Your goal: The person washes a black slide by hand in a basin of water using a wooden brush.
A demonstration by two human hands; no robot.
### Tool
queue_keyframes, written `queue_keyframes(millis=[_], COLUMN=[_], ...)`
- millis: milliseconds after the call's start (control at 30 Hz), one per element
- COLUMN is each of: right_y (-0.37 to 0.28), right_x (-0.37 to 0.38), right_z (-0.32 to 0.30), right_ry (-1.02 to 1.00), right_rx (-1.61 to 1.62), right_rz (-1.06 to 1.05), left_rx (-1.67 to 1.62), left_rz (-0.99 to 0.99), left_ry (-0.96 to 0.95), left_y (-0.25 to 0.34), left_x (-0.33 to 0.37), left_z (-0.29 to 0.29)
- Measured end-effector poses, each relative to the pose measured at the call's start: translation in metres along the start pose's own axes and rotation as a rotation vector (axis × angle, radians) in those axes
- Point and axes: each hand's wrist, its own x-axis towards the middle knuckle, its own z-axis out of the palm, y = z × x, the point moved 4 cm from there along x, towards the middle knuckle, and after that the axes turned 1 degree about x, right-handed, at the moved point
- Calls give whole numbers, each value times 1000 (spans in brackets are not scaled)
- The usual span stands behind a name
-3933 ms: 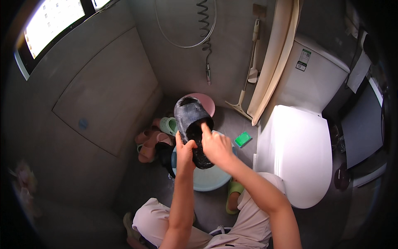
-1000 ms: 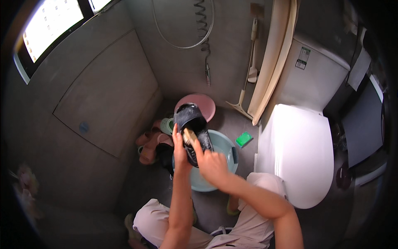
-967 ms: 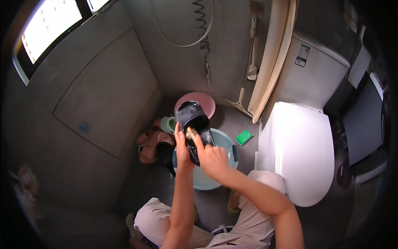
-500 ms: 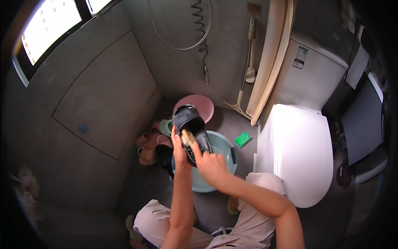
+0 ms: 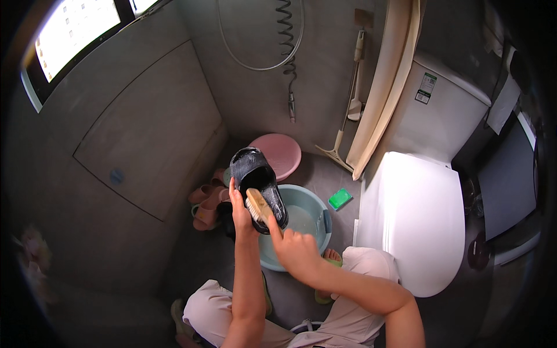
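Observation:
A black slide slipper (image 5: pixel 251 167) with whitish suds on its strap and rim is held up by my left hand (image 5: pixel 242 216), which grips its left edge. My right hand (image 5: pixel 297 250) is closed round the handle of a wooden scrubbing brush (image 5: pixel 260 204), index finger stretched along it. The brush's pale bristles face left, against the inner side of the slipper near the left fingers. Below and behind the slipper stands a light blue basin (image 5: pixel 320 239) with water in it, partly hidden by my hands.
A pink basin (image 5: pixel 283 152) stands near the far wall. Pink shoes (image 5: pixel 208 210) lie on the left. A green sponge or soap block (image 5: pixel 340 199) lies on the floor, right of the blue basin. The white toilet (image 5: pixel 426 220) stands at the right, beside a beige curtain (image 5: pixel 387 87) and a squeegee (image 5: pixel 338 152).
The slipper has shifted slightly left and turned so more of its inside shows. The brush has moved from the middle of the slipper toward its left edge.

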Motion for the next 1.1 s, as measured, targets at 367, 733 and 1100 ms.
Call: queue_keyframes(millis=[367,733,1100], right_y=[4,19,20], right_x=[6,19,30], right_z=[2,24,25], right_ry=[-77,4,47], right_rx=[37,-33,-137], right_rz=[9,80,67], left_rx=[8,212,273], left_rz=[-25,-11,-52], left_ry=[35,57,26], left_y=[0,-8,1], left_x=[-1,-9,-15], left_z=[-8,2,17])
